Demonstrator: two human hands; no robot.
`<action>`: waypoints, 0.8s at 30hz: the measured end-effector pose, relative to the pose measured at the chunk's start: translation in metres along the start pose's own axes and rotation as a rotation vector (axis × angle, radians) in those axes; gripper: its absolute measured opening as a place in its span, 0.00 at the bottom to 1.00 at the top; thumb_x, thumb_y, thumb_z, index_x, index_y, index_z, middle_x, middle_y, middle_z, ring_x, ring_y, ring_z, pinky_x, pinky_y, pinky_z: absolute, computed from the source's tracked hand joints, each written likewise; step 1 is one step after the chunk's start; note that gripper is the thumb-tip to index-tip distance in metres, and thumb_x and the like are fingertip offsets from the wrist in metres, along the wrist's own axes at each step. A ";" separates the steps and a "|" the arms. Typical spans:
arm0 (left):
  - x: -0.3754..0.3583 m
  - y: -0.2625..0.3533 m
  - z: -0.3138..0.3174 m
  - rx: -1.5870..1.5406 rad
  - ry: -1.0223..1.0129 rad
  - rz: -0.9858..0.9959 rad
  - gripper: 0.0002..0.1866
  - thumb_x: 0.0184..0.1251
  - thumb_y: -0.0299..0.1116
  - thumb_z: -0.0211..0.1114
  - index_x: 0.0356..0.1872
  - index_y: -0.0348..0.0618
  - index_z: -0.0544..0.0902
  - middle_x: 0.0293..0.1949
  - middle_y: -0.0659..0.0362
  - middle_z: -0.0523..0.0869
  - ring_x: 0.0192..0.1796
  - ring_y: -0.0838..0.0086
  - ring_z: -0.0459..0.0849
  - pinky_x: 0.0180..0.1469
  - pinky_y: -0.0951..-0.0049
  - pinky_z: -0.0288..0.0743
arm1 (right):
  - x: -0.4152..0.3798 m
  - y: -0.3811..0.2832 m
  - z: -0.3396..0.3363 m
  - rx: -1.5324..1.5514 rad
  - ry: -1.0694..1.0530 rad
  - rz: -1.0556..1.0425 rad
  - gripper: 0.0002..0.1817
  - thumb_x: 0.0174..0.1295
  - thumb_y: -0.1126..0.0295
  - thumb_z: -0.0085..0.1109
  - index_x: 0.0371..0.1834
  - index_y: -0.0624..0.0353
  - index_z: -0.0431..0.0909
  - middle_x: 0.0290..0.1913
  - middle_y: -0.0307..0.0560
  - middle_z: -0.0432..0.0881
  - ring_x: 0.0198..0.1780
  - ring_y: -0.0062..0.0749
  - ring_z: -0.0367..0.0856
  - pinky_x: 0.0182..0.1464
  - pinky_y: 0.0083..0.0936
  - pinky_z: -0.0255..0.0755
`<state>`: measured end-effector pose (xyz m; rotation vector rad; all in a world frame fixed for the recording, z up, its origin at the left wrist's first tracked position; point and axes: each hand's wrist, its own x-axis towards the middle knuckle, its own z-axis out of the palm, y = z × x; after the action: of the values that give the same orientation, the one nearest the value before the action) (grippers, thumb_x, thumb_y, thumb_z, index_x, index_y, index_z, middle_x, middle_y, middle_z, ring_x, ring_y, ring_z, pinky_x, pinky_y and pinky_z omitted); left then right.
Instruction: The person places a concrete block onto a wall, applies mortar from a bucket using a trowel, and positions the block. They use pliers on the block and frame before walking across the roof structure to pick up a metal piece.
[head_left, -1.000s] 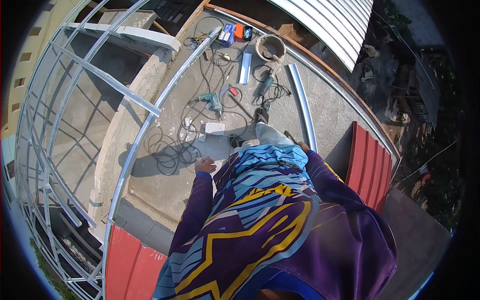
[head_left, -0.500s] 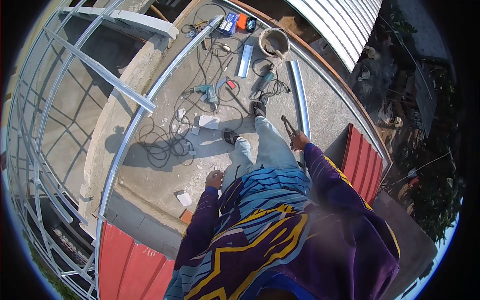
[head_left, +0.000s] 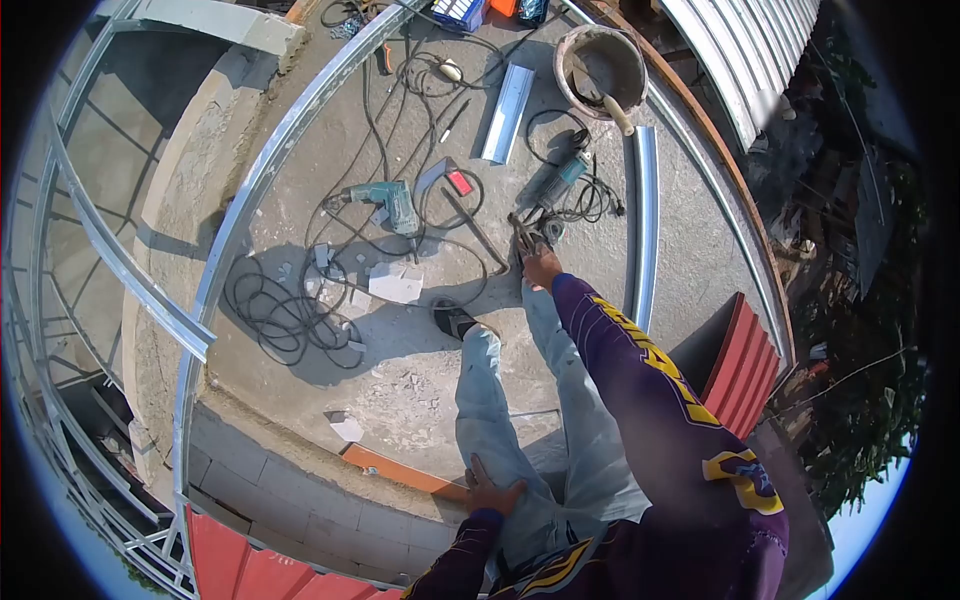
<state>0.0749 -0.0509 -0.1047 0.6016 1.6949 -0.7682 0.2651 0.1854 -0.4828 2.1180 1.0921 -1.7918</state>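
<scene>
The right hand (head_left: 541,264) grips a pincer-like tool (head_left: 521,226) while the left hand (head_left: 492,492) lies spread on the trouser leg (head_left: 483,400), likely for balance.

A bucket (head_left: 628,62) holds what may be a trowel (head_left: 612,108); ribbed red sheeting (head_left: 745,370) stands at right

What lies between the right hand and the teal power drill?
In the head view, a long dark bar and thin black cable lie between the hand and drill.
</scene>
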 end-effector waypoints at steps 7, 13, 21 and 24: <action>-0.004 0.010 0.028 -0.092 -0.115 -0.048 0.66 0.38 0.64 0.72 0.74 0.46 0.42 0.69 0.40 0.59 0.65 0.45 0.68 0.65 0.54 0.65 | 0.018 -0.072 0.023 0.736 -0.029 0.090 0.09 0.70 0.64 0.47 0.47 0.53 0.65 0.32 0.40 0.77 0.26 0.26 0.76 0.25 0.27 0.73; -0.004 0.027 0.015 -0.007 -0.180 -0.102 0.65 0.38 0.65 0.72 0.73 0.45 0.44 0.67 0.40 0.62 0.65 0.46 0.68 0.63 0.54 0.67 | 0.026 -0.042 0.060 0.869 -0.048 0.242 0.09 0.68 0.64 0.47 0.48 0.52 0.67 0.33 0.41 0.79 0.26 0.28 0.79 0.25 0.30 0.76; 0.000 0.012 0.003 0.136 -0.012 0.074 0.65 0.36 0.63 0.73 0.74 0.48 0.45 0.65 0.39 0.65 0.63 0.46 0.70 0.62 0.52 0.68 | -0.075 0.004 0.071 -0.311 -0.134 0.076 0.25 0.45 0.63 0.61 0.51 0.53 0.77 0.43 0.52 0.82 0.44 0.47 0.83 0.45 0.36 0.77; 0.005 0.006 -0.022 0.059 0.035 0.073 0.65 0.35 0.61 0.75 0.74 0.49 0.45 0.64 0.40 0.67 0.62 0.45 0.71 0.62 0.51 0.68 | -0.124 0.008 0.045 -0.093 -0.086 0.058 0.25 0.42 0.64 0.62 0.49 0.53 0.78 0.42 0.51 0.82 0.43 0.46 0.83 0.45 0.36 0.77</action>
<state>0.0646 -0.0304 -0.1069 0.7176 1.6772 -0.7613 0.2324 0.1029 -0.3851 1.9805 1.0600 -1.7528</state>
